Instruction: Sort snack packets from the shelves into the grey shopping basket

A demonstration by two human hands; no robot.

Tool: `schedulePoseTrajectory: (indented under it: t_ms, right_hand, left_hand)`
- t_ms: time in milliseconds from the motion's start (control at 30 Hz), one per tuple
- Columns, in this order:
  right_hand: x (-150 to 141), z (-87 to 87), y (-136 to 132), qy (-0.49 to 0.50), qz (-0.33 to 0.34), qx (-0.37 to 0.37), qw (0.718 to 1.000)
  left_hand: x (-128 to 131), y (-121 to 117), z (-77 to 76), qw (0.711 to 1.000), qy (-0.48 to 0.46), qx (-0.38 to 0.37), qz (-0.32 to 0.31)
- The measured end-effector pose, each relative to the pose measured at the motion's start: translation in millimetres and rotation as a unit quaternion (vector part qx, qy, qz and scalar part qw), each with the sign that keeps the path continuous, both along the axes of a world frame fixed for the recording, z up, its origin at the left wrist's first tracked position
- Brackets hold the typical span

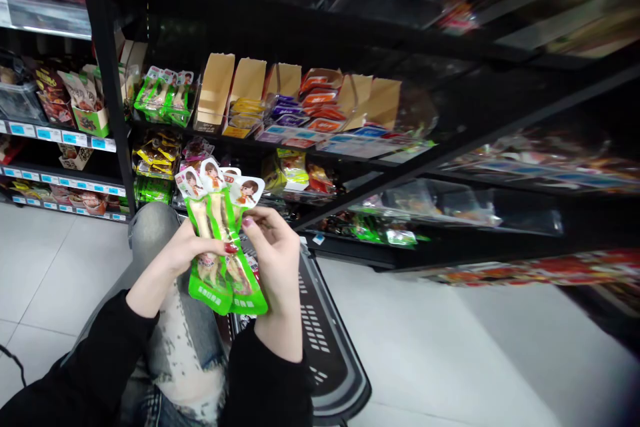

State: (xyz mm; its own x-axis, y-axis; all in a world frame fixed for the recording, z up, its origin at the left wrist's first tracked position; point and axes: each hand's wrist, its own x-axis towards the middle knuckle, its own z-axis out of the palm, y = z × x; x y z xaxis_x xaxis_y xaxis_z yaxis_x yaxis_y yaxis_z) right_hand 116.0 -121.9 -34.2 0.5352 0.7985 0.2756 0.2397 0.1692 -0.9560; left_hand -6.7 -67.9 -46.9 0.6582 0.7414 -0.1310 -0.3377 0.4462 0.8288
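Several green snack packets (218,283) with clear windows and white tops bearing a cartoon girl are fanned out in front of me. Pale food, perhaps chicken feet, shows through the windows. My left hand (185,247) is closed on them, its thumb lying across the front. At their right edge, my right hand (277,247) pinches the packets near the top with thumb and forefinger; its other fingers are curled. Similar green packets (165,97) stand in a clear bin on the shelf ahead.
A dark shopping basket (345,373) sits on the floor beside my knee (155,233). Ahead, black shelving holds cardboard display boxes (215,90) and orange packets (320,97). A slanting black shelf post (365,197) crosses the right side. Pale tiles (450,347) cover the floor.
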Motion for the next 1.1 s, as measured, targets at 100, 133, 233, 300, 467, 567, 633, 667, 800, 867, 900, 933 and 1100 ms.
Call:
schedulePoseTrajectory:
  t_ms: [100,133,233,300,467,567,633,667,800,867,900,933,1100]
  right_hand:
    - [0,0.6,-2,-0.037,0.029,-0.050,0.998]
    - [0,0.2,-2,-0.067,0.029,-0.063,0.995]
    - [-1,-0.5,-1,-0.184,0.016,-0.092,0.979]
    - [-2,0.0,-1,-0.226,0.010,-0.099,0.969]
    - [-1,3.0,-4,-0.168,0.052,-0.122,0.977]
    - [-1,3.1,-5,-0.106,0.104,-0.141,0.979]
    - [-3,1.9,-5,-0.080,0.115,-0.133,0.981]
    - [-5,1.2,-4,-0.071,0.113,-0.125,0.983]
    - [-13,-0.7,0,-0.066,0.086,-0.101,0.989]
    - [-15,-0.8,1,-0.074,0.078,-0.100,0.989]
    - [-16,-0.7,1,-0.073,0.078,-0.100,0.989]
    - [-16,-0.7,1,-0.064,0.081,-0.100,0.990]
    - [-13,0.4,0,0.036,0.106,-0.090,0.990]
  left_hand:
    - [-2,1,2.3,1.000,0.019,0.023,-0.006]
    - [-2,1,2.2,0.999,0.022,0.028,-0.005]
    - [-2,2,-0.1,0.999,0.025,0.040,-0.006]
    - [-2,2,-2.0,0.999,0.025,0.041,-0.005]
    - [-2,4,-6.2,0.999,0.018,0.037,0.020]
    - [0,6,-8.6,0.999,0.016,0.023,0.037]
    - [0,6,-9.4,0.998,0.011,0.016,0.058]
    - [1,7,-9.3,0.997,0.006,0.013,0.071]
    - [0,6,-5.4,0.994,0.007,0.004,0.108]
    - [0,6,-2.9,0.993,0.015,0.004,0.116]
    - [-1,6,-2.0,0.993,0.017,0.005,0.119]
    - [-1,7,-1.5,0.992,0.018,0.006,0.122]
    - [-2,9,-3.3,0.990,0.016,0.024,0.141]
